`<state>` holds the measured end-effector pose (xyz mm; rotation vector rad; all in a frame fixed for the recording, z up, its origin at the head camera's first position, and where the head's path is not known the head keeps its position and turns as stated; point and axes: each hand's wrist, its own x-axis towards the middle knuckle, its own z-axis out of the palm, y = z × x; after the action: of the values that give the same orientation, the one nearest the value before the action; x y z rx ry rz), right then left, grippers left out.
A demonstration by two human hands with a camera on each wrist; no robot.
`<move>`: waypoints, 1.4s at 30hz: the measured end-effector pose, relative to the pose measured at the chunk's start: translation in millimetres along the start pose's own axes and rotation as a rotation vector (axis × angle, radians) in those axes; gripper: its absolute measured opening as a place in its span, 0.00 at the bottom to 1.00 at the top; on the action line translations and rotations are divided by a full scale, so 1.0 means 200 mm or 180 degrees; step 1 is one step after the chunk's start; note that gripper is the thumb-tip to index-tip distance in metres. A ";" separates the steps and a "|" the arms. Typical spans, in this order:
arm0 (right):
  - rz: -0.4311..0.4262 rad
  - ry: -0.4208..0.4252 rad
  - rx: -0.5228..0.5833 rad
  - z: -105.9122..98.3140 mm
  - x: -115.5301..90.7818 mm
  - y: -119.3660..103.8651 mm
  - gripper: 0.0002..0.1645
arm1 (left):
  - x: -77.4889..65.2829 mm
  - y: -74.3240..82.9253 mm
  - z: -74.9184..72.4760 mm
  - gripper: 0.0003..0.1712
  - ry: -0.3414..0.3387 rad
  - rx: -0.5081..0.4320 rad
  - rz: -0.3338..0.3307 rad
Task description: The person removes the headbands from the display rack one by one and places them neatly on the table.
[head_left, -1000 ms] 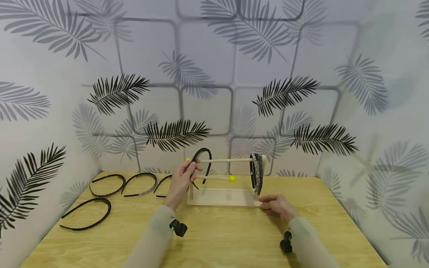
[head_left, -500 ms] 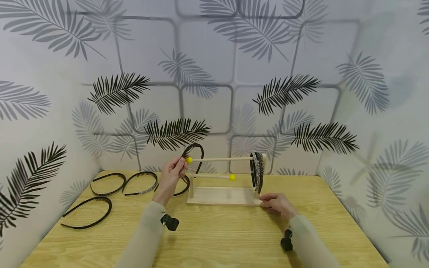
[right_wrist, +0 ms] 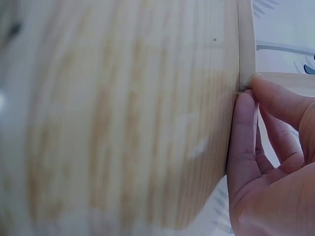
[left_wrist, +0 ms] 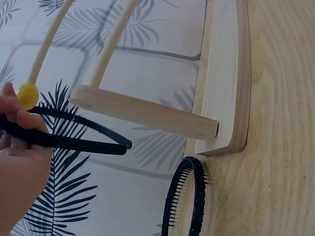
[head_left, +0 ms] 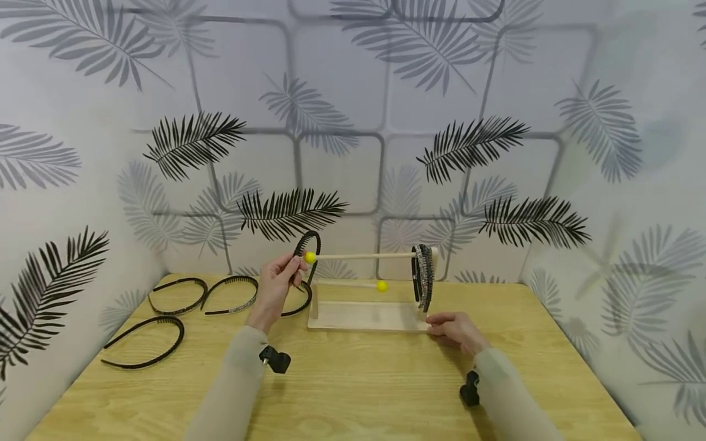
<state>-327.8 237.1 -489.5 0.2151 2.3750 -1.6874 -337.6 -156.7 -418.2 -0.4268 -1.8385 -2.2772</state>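
Headband (left_wrist: 88,144) shifted leftward — pinched by left grip (head_left: 277,285), arch above.

For the rack (left_wrist: 147,111): smooth, matt, bare-looking wood. For the yellow balls (left_wrist: 27,96): smooth, plastic-looking. For the held headband (left_wrist: 88,144): matt, plastic-looking. Among the hanging headbands (head_left: 425,278): rough, glittery coverings. For the surface (right_wrist: 138,123): wood grain, glossy. For the sleeves (head_left: 228,380): matt cloth.

The headband (left_wrist: 88,143) which I hold is black. The stand (head_left: 358,315) is of pale cream wood, and its balls (head_left: 382,286) are bright yellow. The hung headbands (head_left: 423,278) are black and speckled silver. My sleeves (head_left: 223,389) are plain pale beige. The table (head_left: 364,392) is yellowish with visible wood grain; the wall (head_left: 339,177) is whitish, patterned with grey and black leaves.
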 end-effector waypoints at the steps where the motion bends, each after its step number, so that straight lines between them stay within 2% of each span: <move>1: -0.0001 -0.0002 0.0004 0.00 0.00 0.00 0.21 | 0.00 0.00 0.00 0.23 -0.0029 0.0008 0.0008; 7: 0.0026 -0.0034 0.0003 0.00 -0.01 0.02 0.22 | -0.03 -0.01 -0.06 0.24 -0.0129 -0.0124 -0.0165; 12: -0.0020 -0.0018 0.0020 0.00 0.01 -0.01 0.20 | -0.05 0.00 -0.12 0.28 -0.0262 -0.0142 -0.0173; 18: 0.0007 -0.0012 -0.0034 0.00 0.02 -0.03 0.21 | -0.09 0.01 -0.18 0.17 -0.0445 0.0018 -0.0300; 20: 0.0011 -0.0020 -0.0051 0.00 0.02 -0.03 0.21 | -0.11 0.02 -0.20 0.17 -0.0529 0.0111 -0.0344; 25: 0.0049 -0.0026 -0.0062 -0.01 0.02 -0.02 0.21 | -0.16 0.02 -0.27 0.26 -0.0603 0.0331 -0.0545; 31: 0.0101 0.0003 -0.0072 0.00 0.02 -0.02 0.21 | -0.17 0.01 -0.33 0.36 -0.0594 0.0526 -0.0842; 37: 0.0088 -0.0016 -0.0057 -0.01 0.02 -0.02 0.21 | -0.19 0.01 -0.38 0.37 -0.0756 0.0621 -0.0972; 42: 0.0128 0.0016 -0.0030 0.01 0.01 -0.03 0.21 | -0.22 0.00 -0.43 0.40 -0.0811 0.0686 -0.1074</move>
<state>-330.9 234.2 -485.5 0.2640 2.3657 -1.6592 -304.9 -242.6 -448.8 -0.4143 -2.4179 -2.2742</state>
